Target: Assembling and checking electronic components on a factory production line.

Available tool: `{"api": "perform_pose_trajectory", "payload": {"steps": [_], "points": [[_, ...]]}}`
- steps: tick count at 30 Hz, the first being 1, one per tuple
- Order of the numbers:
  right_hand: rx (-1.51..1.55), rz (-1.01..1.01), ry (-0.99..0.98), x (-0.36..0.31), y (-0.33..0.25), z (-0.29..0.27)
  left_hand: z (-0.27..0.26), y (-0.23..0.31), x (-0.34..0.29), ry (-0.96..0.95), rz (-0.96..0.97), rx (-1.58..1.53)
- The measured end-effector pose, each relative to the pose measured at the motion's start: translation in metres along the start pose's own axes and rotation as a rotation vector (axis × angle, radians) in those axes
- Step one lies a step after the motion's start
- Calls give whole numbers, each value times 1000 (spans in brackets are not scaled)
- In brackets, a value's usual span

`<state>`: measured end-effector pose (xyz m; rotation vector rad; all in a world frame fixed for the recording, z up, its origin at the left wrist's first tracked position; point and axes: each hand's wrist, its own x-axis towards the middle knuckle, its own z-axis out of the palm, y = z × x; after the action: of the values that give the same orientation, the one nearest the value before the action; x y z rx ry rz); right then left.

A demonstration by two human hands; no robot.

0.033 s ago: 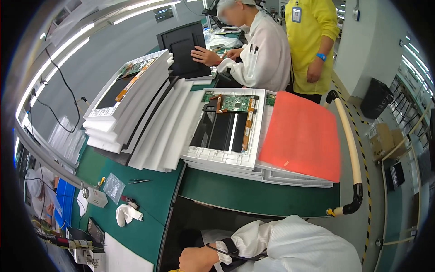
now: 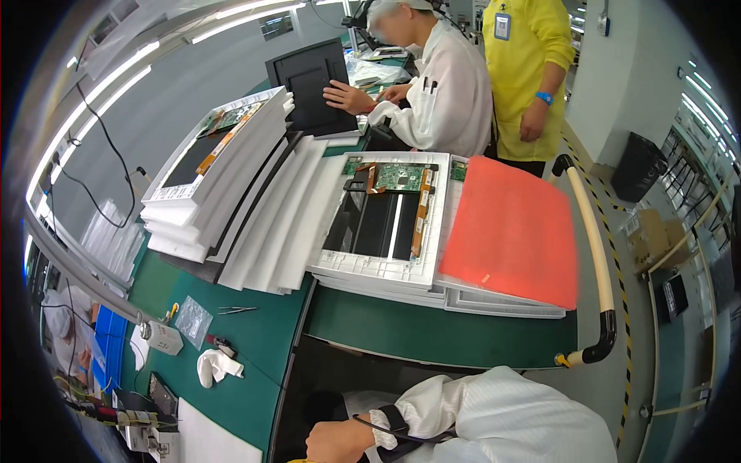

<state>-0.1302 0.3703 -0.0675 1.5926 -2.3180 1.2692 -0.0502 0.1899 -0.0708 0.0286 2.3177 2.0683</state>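
My right hand point(image 2: 338, 442) is low at the bottom edge of the view, in front of the green bench. It looks closed, knuckles to the left; most of its fingers are hidden. A bit of yellow shows just under it at the picture's rim, too little to name. Its wrist carries a black strap point(image 2: 396, 423) with a thin cable, over a white sleeve point(image 2: 517, 420). My left hand is out of view. Beyond my arm stands a stack of white trays, the top tray point(image 2: 359, 268) holding a green circuit board point(image 2: 401, 177) and black panels with orange flex strips.
A red sheet point(image 2: 509, 231) covers the neighbouring trays. Leftward lean white foam sheets point(image 2: 270, 224) and another tray stack point(image 2: 224, 166). Tweezers point(image 2: 237, 310), a white cloth point(image 2: 218, 367) and a white bottle point(image 2: 162, 337) lie nearby. A co-worker holds a black panel point(image 2: 312, 85); another person stands behind.
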Motion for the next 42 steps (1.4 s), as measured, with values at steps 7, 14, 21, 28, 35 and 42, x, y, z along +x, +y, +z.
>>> {"api": "perform_pose_trajectory", "payload": {"steps": [7,14,21,28,35,42], "points": [[433,205,-276,2,9,-7,1,14,10,-55,68,69],[459,214,-146,16,-6,-16,-13,21,7,-23,101,29],[485,289,-77,32,-19,-3,-20,27,4,-6,114,-56],[335,264,-62,41,-24,7,-27,21,-1,8,135,-63],[224,273,-97,48,-31,1,-34,17,3,-27,168,-64],[251,237,157,44,-35,11,-34,9,3,79,190,-69]]}}
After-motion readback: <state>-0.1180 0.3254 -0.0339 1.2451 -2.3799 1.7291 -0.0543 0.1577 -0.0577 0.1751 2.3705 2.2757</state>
